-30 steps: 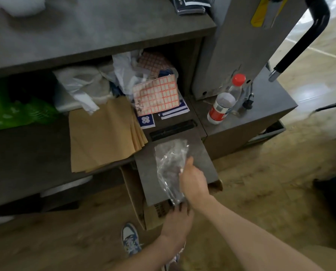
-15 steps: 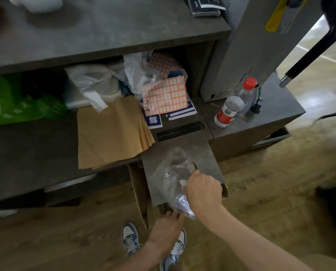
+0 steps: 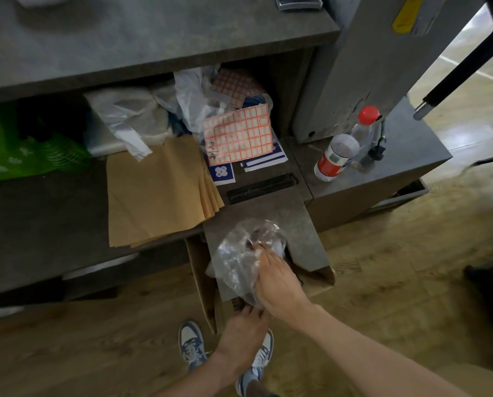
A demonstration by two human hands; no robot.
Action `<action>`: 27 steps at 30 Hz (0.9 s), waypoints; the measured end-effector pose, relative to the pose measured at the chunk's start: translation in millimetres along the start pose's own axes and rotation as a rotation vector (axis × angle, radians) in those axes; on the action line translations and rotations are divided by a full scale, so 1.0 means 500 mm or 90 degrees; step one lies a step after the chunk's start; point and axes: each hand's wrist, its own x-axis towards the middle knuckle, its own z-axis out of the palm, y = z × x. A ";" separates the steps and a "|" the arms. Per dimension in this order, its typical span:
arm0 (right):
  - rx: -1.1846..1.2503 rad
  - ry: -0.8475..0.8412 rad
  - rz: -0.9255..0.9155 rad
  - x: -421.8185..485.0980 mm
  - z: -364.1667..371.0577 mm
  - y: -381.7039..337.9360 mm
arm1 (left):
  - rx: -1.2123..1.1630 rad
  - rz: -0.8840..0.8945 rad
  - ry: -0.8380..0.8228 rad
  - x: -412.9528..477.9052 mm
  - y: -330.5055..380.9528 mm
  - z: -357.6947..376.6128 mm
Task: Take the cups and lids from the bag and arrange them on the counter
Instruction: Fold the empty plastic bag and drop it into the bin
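On the far left of the lower shelf a green bag (image 3: 16, 150) lies slumped, and next to it a stack of brown paper bags (image 3: 156, 190) lies flat with its edge over the shelf lip, out of my way. Behind them sit white plastic bags (image 3: 130, 116) and a sheet of orange-bordered labels (image 3: 239, 136), none of which I need now.

My left hand (image 3: 242, 333) is low, below the pull-out shelf (image 3: 296, 224), its fingers curled at the bottom end of the clear plastic bag (image 3: 239, 259). I judge it is there to anchor the bag so it cannot slide while the other hand works, but I cannot tell whether those fingers actually pinch the plastic or only touch it.

The bag lies crumpled on the pull-out shelf, above an open cardboard box (image 3: 205, 282) on the floor. The plastic is too creased and shiny for me to make out any cups or lids inside; presumably they are in there.

My right hand (image 3: 276, 285) lies over the bag's right side, fingers reaching forward and pressed into the plastic near its mouth, gripping or feeling through it so I can open it.

Further right, a water bottle with a red cap (image 3: 342, 147) stands on the side cabinet (image 3: 411, 156), well apart from my work.
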 end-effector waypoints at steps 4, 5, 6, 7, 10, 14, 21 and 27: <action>-0.008 -0.081 0.084 0.021 0.041 0.045 | -0.039 0.018 -0.018 -0.012 0.005 -0.027; -0.043 -0.126 0.069 0.039 0.047 0.053 | -0.039 0.017 -0.024 -0.012 0.006 -0.033; -0.090 -0.177 0.052 0.054 0.044 0.052 | -0.037 0.011 -0.028 -0.010 0.008 -0.039; -0.146 -0.227 0.051 0.068 0.034 0.046 | -0.032 0.005 -0.029 -0.007 0.009 -0.044; -0.240 -0.288 0.087 0.112 0.037 0.047 | -0.012 -0.006 -0.034 0.004 0.008 -0.050; -0.217 -0.295 0.101 0.127 0.113 0.079 | -0.029 -0.003 -0.043 0.002 -0.002 -0.044; 0.063 0.026 0.057 0.061 0.084 0.082 | -0.024 -0.024 -0.022 0.000 -0.001 -0.043; -0.102 -0.046 -0.019 -0.072 0.012 0.085 | 0.007 -0.121 -0.002 0.020 -0.002 -0.066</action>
